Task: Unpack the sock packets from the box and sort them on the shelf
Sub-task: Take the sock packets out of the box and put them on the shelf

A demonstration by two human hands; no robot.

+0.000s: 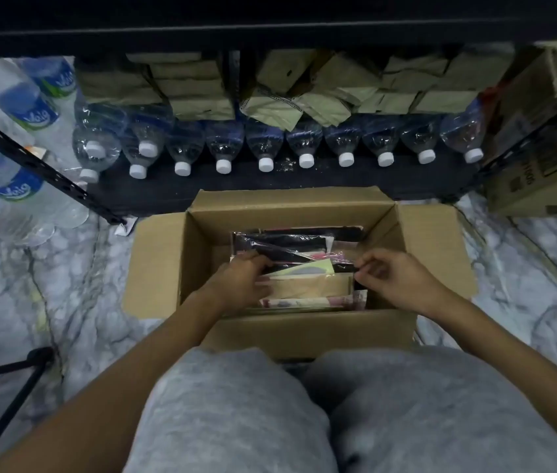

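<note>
Lying pinched between hands: sock packets

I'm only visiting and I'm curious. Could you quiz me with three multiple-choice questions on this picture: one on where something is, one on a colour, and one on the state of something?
1. Where does the brown cardboard box stand?
A. On a wooden table
B. On the grey marble floor, in front of the black metal shelf
C. On the person's lap

2. What colour are the caps of the clear plastic bottles lying on the shelf?
A. White
B. Red
C. Green

3. What state is the box in?
A. Taped shut
B. Open and empty
C. Open, with plastic-wrapped sock packets inside

Answers:
1 B: the box sits on the floor, in front of the shelf.
2 A: every visible cap is white.
3 C: the flaps are folded out, and the left hand and right hand hold packets inside.
</note>
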